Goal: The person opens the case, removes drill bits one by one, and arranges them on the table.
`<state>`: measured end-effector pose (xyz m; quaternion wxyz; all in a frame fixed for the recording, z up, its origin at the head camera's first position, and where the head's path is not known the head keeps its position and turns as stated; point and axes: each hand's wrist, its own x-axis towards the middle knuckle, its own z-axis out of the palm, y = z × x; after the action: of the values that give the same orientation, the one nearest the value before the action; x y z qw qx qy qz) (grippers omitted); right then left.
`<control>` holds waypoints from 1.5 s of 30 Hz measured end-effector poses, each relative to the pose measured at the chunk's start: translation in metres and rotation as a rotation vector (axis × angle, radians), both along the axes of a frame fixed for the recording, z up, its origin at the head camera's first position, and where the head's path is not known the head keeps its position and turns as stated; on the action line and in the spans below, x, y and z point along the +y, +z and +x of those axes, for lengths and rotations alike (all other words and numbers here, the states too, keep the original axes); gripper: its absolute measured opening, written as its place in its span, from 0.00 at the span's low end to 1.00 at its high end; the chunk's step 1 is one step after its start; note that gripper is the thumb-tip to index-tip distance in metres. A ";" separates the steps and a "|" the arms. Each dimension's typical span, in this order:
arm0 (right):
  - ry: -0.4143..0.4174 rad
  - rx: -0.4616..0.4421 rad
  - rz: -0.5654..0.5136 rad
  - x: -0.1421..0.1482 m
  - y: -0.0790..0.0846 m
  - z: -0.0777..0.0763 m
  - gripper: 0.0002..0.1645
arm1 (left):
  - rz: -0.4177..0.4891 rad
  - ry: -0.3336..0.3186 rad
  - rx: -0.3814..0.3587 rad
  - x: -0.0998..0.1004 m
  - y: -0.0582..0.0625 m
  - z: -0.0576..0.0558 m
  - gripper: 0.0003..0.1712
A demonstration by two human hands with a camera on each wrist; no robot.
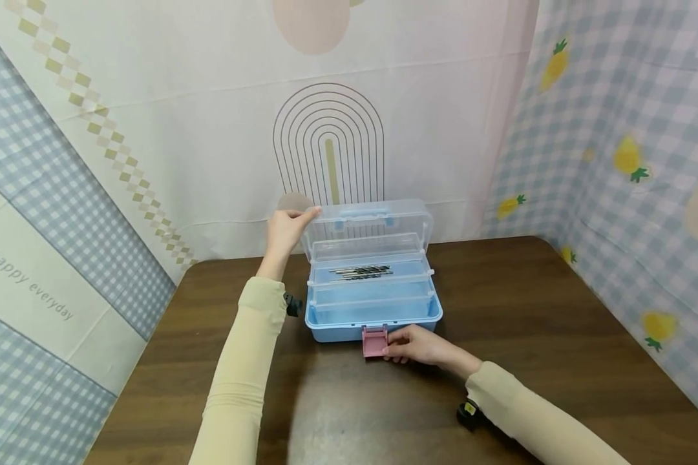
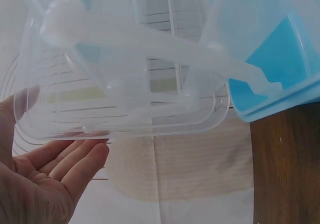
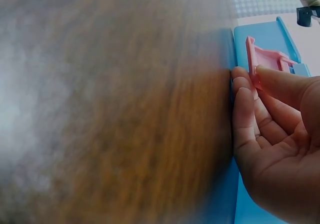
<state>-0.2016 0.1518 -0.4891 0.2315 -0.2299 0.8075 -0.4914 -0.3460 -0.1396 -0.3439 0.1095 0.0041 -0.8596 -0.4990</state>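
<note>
— When seen from the head camera, where to find the blue box (image 1: 337, 334)?

— Just off the middle, toward 5 o'clock, on the dark wooden table (image 1: 529, 310). Standing open, with the clear lid (image 1: 410, 223) tipped up at 12 o'clock.

— And with the left hand (image 1: 285, 231), doing what?

— Holding the lid by an upper corner, at 10 o'clock from the box's centre. In the left wrist view, reaching to the lid's edge, partly visible through the plastic.

— With the right hand (image 1: 414, 344)?

— Pinching the pink latch (image 1: 375, 343) between thumb and fingers, at 5 o'clock from the box's centre. For the latch, 6 o'clock, at the front rim.

— Inside the box?

— Several drill bits (image 1: 360, 272), lying crosswise near the centre, among clear trays (image 1: 366, 245). Cannot tell on which level.

— And farther out?

— Pale yellow sleeves (image 1: 238, 374), with a black device (image 1: 293, 305) at each wrist. At 12 o'clock, behind the table, a printed cloth (image 1: 209, 142); toward 2 o'clock, a checked cloth (image 1: 605, 194) with yellow fruit.
</note>
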 end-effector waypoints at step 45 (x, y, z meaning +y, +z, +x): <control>-0.008 0.011 0.018 -0.002 0.000 -0.001 0.11 | -0.022 -0.335 -0.040 -0.019 -0.048 -0.017 0.36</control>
<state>-0.2026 0.1500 -0.4887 0.2271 -0.2273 0.8140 -0.4839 -0.3626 -0.1587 -0.3915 0.0078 -0.1305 -0.8557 -0.5007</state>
